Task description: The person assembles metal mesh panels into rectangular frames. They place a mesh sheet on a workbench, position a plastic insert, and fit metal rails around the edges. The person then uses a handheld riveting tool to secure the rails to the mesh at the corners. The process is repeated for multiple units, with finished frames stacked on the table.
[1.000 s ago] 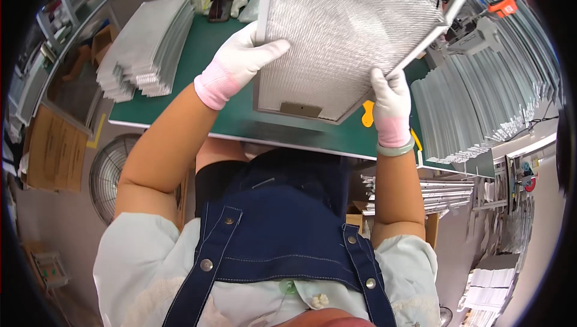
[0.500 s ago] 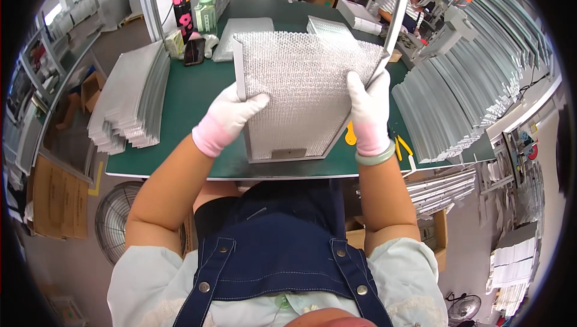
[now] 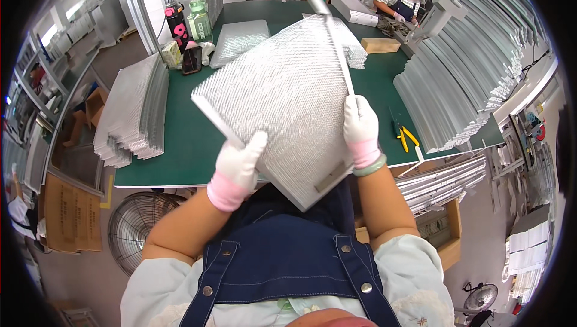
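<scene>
A silvery mesh filter panel (image 3: pixel 279 95) in a thin metal frame hangs tilted above the green table, one corner pointing down toward my apron. My left hand (image 3: pixel 237 168), in a white glove with a pink cuff, grips its lower left edge, thumb lying on the mesh. On the opposite edge my right hand (image 3: pixel 361 125), gloved alike, is closed round the frame. A small plate (image 3: pixel 332 177) sits on the mesh near the lower right edge. My fingers behind the panel are hidden.
Stacked panels (image 3: pixel 135 107) stand on the table's left, and a long row of metal panels (image 3: pixel 463 80) lines the right. Yellow-handled pliers (image 3: pixel 407 137) lie near my right hand. Farther back are a wooden block (image 3: pixel 381 45), a phone (image 3: pixel 192 61), bottles and a seated co-worker (image 3: pixel 401 5).
The panel has turned counterclockwise and come lower, nearer my body. My left hand has moved down and slightly right; my right hand has dropped a little. Both keep their grip.
</scene>
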Demonstrator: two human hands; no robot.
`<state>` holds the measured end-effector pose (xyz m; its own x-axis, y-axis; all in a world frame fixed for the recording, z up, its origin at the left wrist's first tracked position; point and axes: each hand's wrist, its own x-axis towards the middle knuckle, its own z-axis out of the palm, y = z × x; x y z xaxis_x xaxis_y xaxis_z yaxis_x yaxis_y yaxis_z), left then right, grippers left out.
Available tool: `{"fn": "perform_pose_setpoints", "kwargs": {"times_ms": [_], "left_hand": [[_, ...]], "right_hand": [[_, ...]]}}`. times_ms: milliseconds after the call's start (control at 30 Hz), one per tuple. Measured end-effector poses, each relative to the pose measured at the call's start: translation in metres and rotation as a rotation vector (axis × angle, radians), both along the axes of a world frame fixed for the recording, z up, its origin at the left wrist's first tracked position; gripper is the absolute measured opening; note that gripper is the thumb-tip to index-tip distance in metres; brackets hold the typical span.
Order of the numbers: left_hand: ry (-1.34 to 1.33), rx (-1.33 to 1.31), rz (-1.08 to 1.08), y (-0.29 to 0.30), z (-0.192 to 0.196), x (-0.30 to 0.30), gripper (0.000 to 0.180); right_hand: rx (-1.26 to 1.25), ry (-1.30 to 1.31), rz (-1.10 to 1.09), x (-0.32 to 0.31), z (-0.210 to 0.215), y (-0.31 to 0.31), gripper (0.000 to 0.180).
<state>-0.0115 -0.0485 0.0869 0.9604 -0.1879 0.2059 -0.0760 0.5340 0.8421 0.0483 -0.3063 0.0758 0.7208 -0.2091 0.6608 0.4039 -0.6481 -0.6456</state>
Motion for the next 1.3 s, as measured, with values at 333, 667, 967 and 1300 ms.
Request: {"fn": "perform_pose_setpoints", "kwargs": {"times_ms": [333,667,967,1300], "left_hand": [[0.362,0.073,-0.24,-0.016,-0.064,-0.06,0.039],[0.31,0.841,-0.684,0.029,-0.043,-0.074,0.048],[-0.407,1.049,-0.532,0.121,0.101,-0.053,0.026],[-1.02,1.918,-0.191,0.028,0.072,0.044,0.021]], "right_hand": [[-0.349,0.073,0.138,-0.024,0.057,-0.004,0.026],[-0.429,0.274,0.161,-0.059,0.02,0.009,0.03],[-0.526,0.3,0.23,-0.052,0.021,0.03,0.031],[-0.55,0.418,0.492,-0.051,0.04,0.053,0.034]]}}
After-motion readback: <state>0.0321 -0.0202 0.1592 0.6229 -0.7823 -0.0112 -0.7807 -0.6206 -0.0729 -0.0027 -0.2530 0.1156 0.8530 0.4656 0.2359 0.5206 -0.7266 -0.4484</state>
